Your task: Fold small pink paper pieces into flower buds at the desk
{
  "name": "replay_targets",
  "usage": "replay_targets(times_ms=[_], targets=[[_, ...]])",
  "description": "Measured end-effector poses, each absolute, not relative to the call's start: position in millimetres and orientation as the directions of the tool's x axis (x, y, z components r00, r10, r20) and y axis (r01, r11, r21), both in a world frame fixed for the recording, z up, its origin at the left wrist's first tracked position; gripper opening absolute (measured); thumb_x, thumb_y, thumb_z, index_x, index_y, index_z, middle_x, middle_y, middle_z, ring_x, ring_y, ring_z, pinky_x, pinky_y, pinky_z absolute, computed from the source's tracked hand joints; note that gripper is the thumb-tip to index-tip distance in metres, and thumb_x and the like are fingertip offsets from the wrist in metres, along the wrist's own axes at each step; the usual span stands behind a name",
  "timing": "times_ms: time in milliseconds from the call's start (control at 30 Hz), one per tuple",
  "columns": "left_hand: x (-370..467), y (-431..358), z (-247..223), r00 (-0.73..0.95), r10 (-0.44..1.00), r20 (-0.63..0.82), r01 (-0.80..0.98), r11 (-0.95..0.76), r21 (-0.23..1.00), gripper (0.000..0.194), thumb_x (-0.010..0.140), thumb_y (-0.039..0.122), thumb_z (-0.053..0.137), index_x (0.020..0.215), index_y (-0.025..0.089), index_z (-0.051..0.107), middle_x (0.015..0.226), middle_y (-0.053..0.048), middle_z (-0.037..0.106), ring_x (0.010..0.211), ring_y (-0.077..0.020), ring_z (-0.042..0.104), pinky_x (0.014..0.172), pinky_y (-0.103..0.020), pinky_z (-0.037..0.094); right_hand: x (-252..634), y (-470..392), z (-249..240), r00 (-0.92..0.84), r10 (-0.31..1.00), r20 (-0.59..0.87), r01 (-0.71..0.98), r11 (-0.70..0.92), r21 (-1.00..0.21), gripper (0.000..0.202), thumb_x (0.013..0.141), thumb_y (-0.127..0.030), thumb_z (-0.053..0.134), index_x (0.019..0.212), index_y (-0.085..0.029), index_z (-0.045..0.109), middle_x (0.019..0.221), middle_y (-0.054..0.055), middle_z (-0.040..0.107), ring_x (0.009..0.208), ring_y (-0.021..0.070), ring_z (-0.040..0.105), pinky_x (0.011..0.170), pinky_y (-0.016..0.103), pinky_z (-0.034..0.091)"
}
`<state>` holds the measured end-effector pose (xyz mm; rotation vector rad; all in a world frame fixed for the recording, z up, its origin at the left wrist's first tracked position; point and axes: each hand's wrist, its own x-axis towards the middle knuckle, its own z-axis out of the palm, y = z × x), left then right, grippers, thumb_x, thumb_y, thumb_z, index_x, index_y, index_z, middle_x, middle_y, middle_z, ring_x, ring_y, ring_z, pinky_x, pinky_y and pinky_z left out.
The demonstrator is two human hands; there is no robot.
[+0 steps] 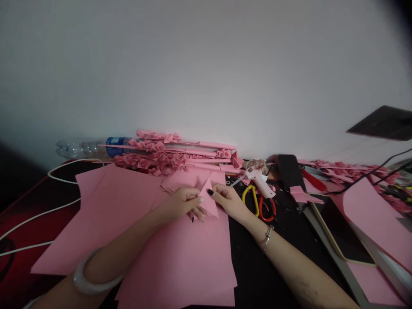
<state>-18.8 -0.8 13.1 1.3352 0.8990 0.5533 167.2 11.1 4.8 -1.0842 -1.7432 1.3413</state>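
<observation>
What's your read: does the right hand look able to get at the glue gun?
Probably yes: the glue gun lies close by the right hand, its grip uncovered, though that hand would likely have to release the folded pink paper first.

Small pink paper [210,207]: folded into pointed triangle, tip upward, held above larger pink sheets [188,262].

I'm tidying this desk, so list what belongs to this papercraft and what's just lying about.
Seems part of it: folded paper, pink sheets, paper flowers, glue gun, tool with yellow and red handles.

Probably just lying about: bottle, black phone, tablet, white cable.
</observation>
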Motion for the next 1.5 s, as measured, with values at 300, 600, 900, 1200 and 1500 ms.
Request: replay_targets(times_ms=[300, 600, 900, 1200, 1500], targets=[[-16.9, 2.4, 14.7, 0.442, 0.871, -0.213, 0.126, 0.175, 0.977, 0.019, 0.083, 0.028, 0.046, 0.069, 0.016, 0.046, 0.064, -0.006, 0.069, 0.060, -0.0174, 0.068, 0.048, -0.021, 0.044, 166.8, 10.2, 5.8, -0.460, 0.887, 0.047, 0.386, 0.247, -0.889, 0.042, 0.088, -0.044, 0.041, 0.056, -0.018, 0.035, 0.050, -0.005, 0.038, 0.047, 0.0070, 0.032, 0.046, 0.019, 0.027], [-19.3, 4.7, 12.3, 0.387, 0.907, -0.167, 0.077, 0.149, 0.986, 0.022, 0.083, 0.032, 0.049, 0.067, 0.016, 0.045, 0.061, -0.004, 0.066, 0.064, -0.0183, 0.068, 0.052, -0.023, 0.047, 165.4, 8.5, 6.1, -0.440, 0.896, 0.066, 0.442, 0.280, -0.852, 0.042, 0.089, -0.041, 0.039, 0.055, -0.017, 0.035, 0.051, -0.005, 0.035, 0.048, 0.0073, 0.032, 0.048, 0.020, 0.027], [-21.4, 5.6, 13.8, 0.362, 0.910, -0.201, -0.166, 0.275, 0.947, 0.037, 0.081, 0.045, 0.053, 0.101, 0.014, 0.051, 0.070, -0.005, 0.066, 0.070, -0.0205, 0.067, 0.060, -0.028, 0.049, 166.8, 9.7, 2.7, -0.414, 0.910, 0.019, 0.304, 0.158, -0.940, 0.044, 0.088, -0.050, 0.036, 0.057, -0.018, 0.038, 0.049, -0.005, 0.032, 0.045, 0.0071, 0.028, 0.043, 0.020, 0.023], [-23.4, 4.3, 13.9, 0.463, 0.877, -0.132, -0.299, 0.295, 0.908, 0.040, 0.077, 0.032, 0.062, 0.116, 0.026, 0.053, 0.112, -0.006, 0.057, 0.078, -0.0147, 0.058, 0.068, -0.028, 0.051, 169.8, 9.2, 4.1, -0.502, 0.864, 0.035, 0.311, 0.218, -0.925, 0.045, 0.088, -0.051, 0.037, 0.057, -0.017, 0.040, 0.054, -0.003, 0.038, 0.050, 0.0086, 0.032, 0.048, 0.021, 0.027], [-22.6, 4.1, 13.5, 0.453, 0.890, -0.056, -0.331, 0.226, 0.916, 0.023, 0.080, 0.031, 0.058, 0.102, 0.023, 0.056, 0.089, -0.001, 0.058, 0.083, -0.0173, 0.057, 0.074, -0.031, 0.049, 165.4, 5.6, 4.2, -0.479, 0.869, 0.128, 0.439, 0.364, -0.822, 0.031, 0.075, -0.044, 0.062, 0.069, -0.016, 0.049, 0.063, -0.004, 0.045, 0.056, 0.0081, 0.037, 0.052, 0.019, 0.030]])
